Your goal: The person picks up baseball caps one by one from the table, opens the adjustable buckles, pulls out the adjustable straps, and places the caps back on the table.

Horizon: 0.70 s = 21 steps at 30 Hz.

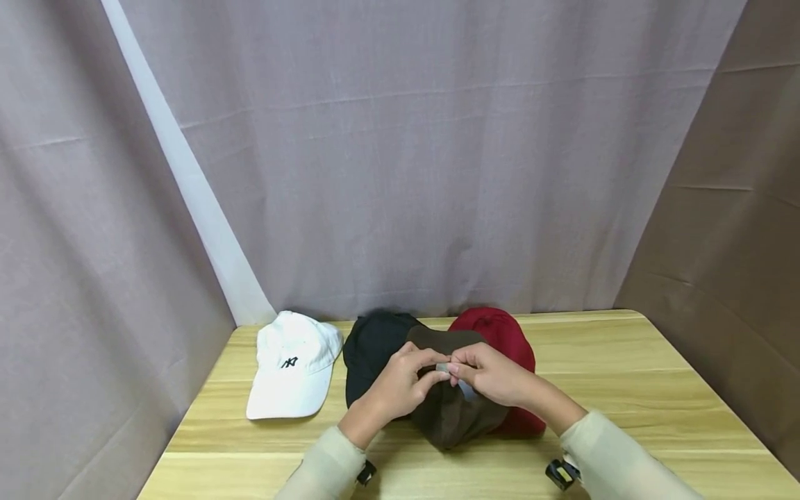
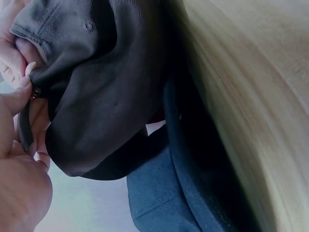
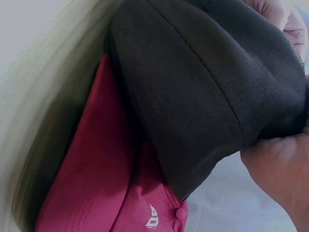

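A dark brown baseball cap [image 1: 445, 420] is between both hands, its strap side up toward the fingers. My left hand [image 1: 398, 383] pinches the loose end of the cap's adjustment strap [image 2: 26, 126] between thumb and fingers. Close to those fingertips sits a small metal buckle [image 2: 36, 92]. My right hand [image 1: 494, 375] pinches the strap area from the other side, its fingertips nearly meeting the left ones. In the right wrist view, the brown crown [image 3: 193, 87] covers most of the right fingers.
A black cap [image 1: 373, 347] lies left of the brown cap, partly behind it. To the right is a red cap [image 1: 500, 335] with white lettering [image 3: 152, 217]. Farther left, a white cap [image 1: 294, 389] rests on the wooden table [image 1: 631, 396]. Grey curtains [image 1: 400, 173] hang behind.
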### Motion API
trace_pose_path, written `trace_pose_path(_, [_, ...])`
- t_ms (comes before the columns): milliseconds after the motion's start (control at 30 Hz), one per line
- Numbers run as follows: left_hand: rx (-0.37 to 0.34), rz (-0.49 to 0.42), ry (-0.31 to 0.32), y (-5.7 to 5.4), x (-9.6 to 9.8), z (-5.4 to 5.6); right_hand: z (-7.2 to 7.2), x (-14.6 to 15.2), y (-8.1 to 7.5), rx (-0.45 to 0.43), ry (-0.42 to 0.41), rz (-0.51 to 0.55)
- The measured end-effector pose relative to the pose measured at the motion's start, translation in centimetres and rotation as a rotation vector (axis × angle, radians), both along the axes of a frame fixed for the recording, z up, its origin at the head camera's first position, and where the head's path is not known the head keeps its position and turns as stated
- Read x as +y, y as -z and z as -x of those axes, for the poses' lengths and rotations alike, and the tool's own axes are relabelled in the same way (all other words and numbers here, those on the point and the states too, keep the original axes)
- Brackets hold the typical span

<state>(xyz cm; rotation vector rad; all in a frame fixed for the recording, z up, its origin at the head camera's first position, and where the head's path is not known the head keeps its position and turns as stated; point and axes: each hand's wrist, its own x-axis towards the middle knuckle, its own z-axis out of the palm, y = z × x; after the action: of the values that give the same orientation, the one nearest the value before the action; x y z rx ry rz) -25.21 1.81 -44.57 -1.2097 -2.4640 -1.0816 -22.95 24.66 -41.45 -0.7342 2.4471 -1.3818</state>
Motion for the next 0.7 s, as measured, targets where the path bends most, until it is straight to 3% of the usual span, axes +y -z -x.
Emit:
trace_pose_path(333, [0.022, -0.005, 0.010, 0.00, -0.03, 0.03, -0.07, 0.34, 0.30, 0.005, -0.032, 0.019])
trace_pose_path(700, [0.030, 0.019, -0.002, 0.39, 0.01, 0.15, 0.02, 0.36, 0.84, 0.027, -0.010, 0.001])
